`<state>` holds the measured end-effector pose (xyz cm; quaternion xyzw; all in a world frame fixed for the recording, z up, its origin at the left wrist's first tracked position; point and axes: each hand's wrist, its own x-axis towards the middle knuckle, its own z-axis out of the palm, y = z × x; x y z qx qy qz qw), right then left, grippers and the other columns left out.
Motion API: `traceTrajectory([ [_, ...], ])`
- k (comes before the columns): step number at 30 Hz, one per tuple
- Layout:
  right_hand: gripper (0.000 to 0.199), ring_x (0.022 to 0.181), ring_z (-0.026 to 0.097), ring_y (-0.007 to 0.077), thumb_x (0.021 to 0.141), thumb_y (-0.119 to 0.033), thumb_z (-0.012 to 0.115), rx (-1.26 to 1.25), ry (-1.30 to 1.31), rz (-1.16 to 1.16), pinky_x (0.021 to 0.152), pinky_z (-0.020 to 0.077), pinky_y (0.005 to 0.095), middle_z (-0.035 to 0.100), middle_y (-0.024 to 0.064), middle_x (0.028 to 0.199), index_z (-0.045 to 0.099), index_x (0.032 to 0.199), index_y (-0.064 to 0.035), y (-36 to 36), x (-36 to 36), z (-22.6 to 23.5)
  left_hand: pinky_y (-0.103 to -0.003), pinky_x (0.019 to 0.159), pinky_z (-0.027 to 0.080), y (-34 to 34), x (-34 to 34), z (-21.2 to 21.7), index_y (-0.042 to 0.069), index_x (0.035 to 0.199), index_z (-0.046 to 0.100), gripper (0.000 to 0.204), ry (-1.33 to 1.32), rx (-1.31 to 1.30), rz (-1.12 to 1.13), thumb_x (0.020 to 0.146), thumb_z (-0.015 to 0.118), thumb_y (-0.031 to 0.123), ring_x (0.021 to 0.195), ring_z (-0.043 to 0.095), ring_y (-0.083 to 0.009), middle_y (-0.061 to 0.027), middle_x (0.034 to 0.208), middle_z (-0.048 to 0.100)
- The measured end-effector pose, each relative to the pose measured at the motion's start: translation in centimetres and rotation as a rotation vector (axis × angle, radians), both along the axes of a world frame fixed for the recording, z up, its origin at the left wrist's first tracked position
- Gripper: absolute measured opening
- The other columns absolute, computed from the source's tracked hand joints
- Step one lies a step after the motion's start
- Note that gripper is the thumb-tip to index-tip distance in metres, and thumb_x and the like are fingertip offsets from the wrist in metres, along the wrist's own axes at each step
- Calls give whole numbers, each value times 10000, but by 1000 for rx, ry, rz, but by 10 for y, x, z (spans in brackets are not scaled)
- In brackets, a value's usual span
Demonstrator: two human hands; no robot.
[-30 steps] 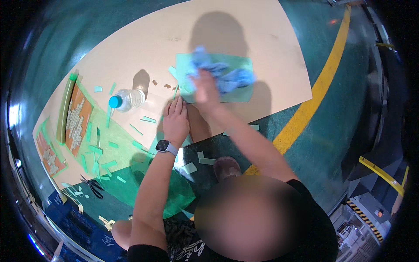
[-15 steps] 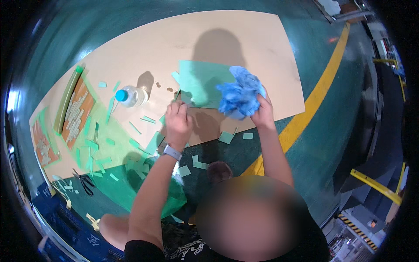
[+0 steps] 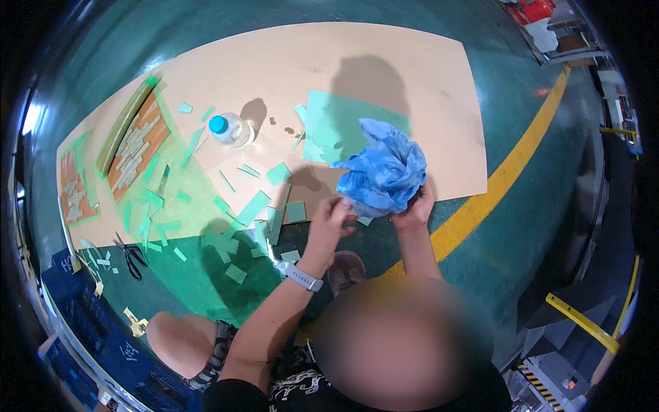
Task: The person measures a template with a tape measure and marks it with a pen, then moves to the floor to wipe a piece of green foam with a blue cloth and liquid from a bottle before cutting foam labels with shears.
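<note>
A crumpled blue sheet, thin and slightly shiny, hangs over the lower edge of a pale green sheet. My right hand is closed round its lower right side, with some fingers hidden behind it. My left hand is at its lower left edge, fingers curled, fingertips against the blue material. Left of the green sheet stands a clear bottle with a blue cap. Cut green pieces lie between the bottle and my left hand.
A large tan board lies on the green floor. On its left are a green roll, a brown panel with pale strips and green scraps. Black-handled pliers lie below it. A yellow floor line runs along the right.
My left hand has left the green sheet's lower left corner and moved right to the blue sheet. The blue bundle has lowered slightly and turned. The view has shifted.
</note>
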<state>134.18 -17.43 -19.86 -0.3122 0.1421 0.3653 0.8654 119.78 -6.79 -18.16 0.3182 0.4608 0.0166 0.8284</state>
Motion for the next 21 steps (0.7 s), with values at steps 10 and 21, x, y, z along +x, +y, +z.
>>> traceTrajectory([
  [10,398,1163,474,252,918,-219,446,-269,-207,19,995,379,402,496,94,1261,426,1272,-37,-2,-23,-5,-343,818,465,0,33,-19,80,1163,514,297,-357,-114,403,870,562,91,937,571,-173,-25,1058,588],
  [21,371,996,584,172,865,-260,576,-150,37,385,832,506,350,581,40,1102,488,1184,-93,-12,-14,-1,-355,918,443,37,28,16,4,1210,452,373,-517,-226,248,869,578,87,1069,534,-213,-100,1159,547],
])
